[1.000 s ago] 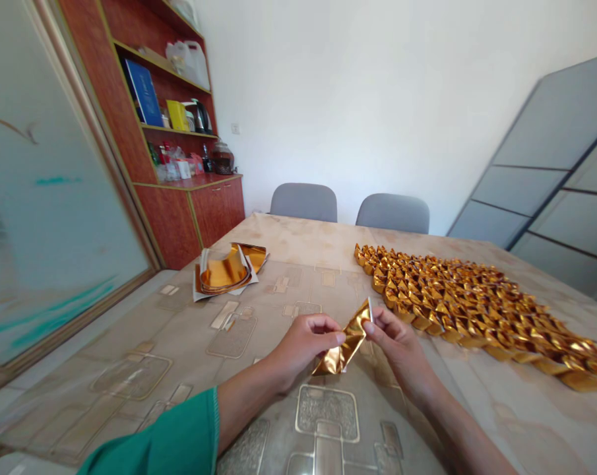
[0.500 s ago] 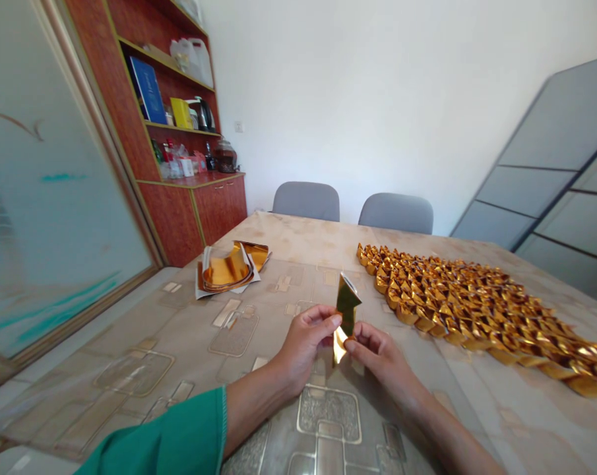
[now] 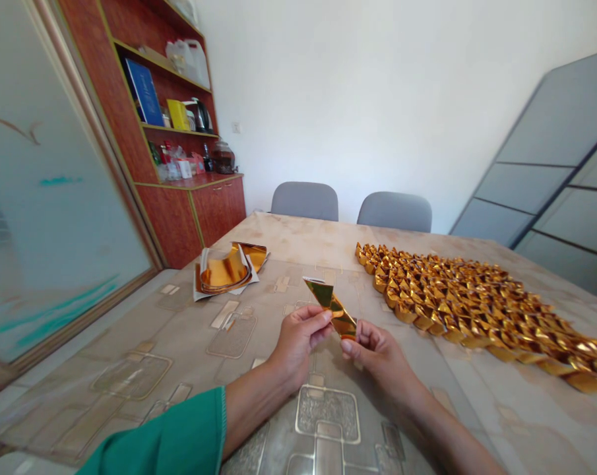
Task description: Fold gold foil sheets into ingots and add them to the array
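Note:
Above the middle of the table I hold one folded piece of gold foil paper [image 3: 321, 294], its long body slanting from upper left to lower right. My left hand [image 3: 302, 340] pinches it near the middle between thumb and fingers. At the lower right end, my right hand [image 3: 377, 351] grips it with the thumb on the near side. The fingers behind the paper are partly hidden. To the left lies a loose stack of gold foil sheets [image 3: 223, 271], curled, with whitish undersides. Rows of folded gold foil ingots [image 3: 456, 297] spread over the table's right side.
A clear patterned cover [image 3: 130, 376] lies over the marbled table [image 3: 298, 227]. Two grey chairs [image 3: 304, 200] stand at the far edge. A red-brown cabinet [image 3: 219, 211] with bottles, a kettle and a blue folder is at the back left, beside a frosted glass door [image 3: 55, 198].
The foil piece has turned from nearly upright to a slant, its top end swinging left. Both hands still hold it and have shifted only slightly.

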### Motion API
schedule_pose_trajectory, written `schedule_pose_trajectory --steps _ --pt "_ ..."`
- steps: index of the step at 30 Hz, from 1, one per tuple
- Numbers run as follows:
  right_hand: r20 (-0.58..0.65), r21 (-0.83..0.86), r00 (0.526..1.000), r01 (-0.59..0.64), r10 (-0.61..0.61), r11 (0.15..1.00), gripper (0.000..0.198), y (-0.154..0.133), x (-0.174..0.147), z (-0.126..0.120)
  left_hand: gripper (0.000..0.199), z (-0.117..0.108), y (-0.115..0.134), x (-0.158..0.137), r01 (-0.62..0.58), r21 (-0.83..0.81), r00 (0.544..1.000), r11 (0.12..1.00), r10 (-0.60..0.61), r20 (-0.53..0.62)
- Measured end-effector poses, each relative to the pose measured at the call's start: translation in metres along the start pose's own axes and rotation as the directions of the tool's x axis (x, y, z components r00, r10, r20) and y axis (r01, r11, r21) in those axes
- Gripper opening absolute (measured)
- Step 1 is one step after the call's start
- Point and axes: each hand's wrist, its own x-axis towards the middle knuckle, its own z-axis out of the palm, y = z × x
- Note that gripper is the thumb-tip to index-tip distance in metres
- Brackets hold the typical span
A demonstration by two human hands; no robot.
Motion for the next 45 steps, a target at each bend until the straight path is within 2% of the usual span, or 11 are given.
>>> schedule_pose_trajectory --steps 5,8,9,13,16,21,24,29,35,42,45 --pt "0.032 -0.059 0.999 -0.007 0.009 0.998 0.027 0.002 -0.001 -0.007 0.019 -0.007 0.02 0.012 -0.076 -0.104 0.99 0.992 0.063 -0.126" --pt "-0.013 -0.187 0.994 0.103 -0.107 0.977 0.017 0.004 -0.002 -0.012 0.016 -0.01 0.027 0.016 -0.043 -0.125 0.989 0.991 0.024 -0.145" --pt "-0.036 -0.246 0.985 0.155 -0.168 0.957 0.016 0.003 -0.003 -0.013 0.014 -0.01 0.027 0.015 0.004 -0.121 0.992 0.993 -0.019 -0.127" --pt "0.021 -0.445 0.926 0.347 -0.378 0.826 0.054 -0.006 -0.004 -0.014 0.009 -0.006 0.014 0.005 0.186 -0.084 0.982 0.979 -0.188 -0.013" --pt "0.16 -0.478 0.886 0.455 -0.435 0.751 0.041 -0.015 -0.006 -0.014 0.009 -0.003 0.007 -0.003 0.291 -0.033 0.953 0.956 -0.287 0.099" --pt "0.243 -0.452 0.853 0.521 -0.462 0.724 0.019 -0.022 -0.006 -0.016 0.018 -0.005 0.011 -0.006 0.325 0.026 0.93 0.945 -0.324 0.172" --pt "0.255 -0.448 0.837 0.546 -0.484 0.708 0.018 -0.021 -0.006 -0.019 0.022 -0.006 0.015 -0.004 0.31 0.086 0.926 0.947 -0.322 0.198" --pt "0.296 -0.47 0.801 0.597 -0.521 0.65 0.021 -0.02 -0.004 -0.025 0.027 -0.006 0.015 -0.001 0.214 0.143 0.965 0.966 -0.232 0.121" --pt "0.352 -0.46 0.777 0.629 -0.522 0.626 0.019 -0.022 -0.004 -0.028 0.031 -0.007 0.016 -0.001 0.261 0.195 0.943 0.946 -0.293 0.157" --pt "0.389 -0.451 0.793 0.607 -0.468 0.654 0.012 -0.027 -0.007 -0.031 0.035 -0.006 0.019 -0.004 0.244 0.178 0.95 0.953 -0.272 0.154" --pt "0.354 -0.411 0.813 0.579 -0.462 0.704 0.008 -0.026 -0.008 -0.028 0.037 -0.005 0.018 -0.005 0.236 0.187 0.95 0.954 -0.267 0.161"
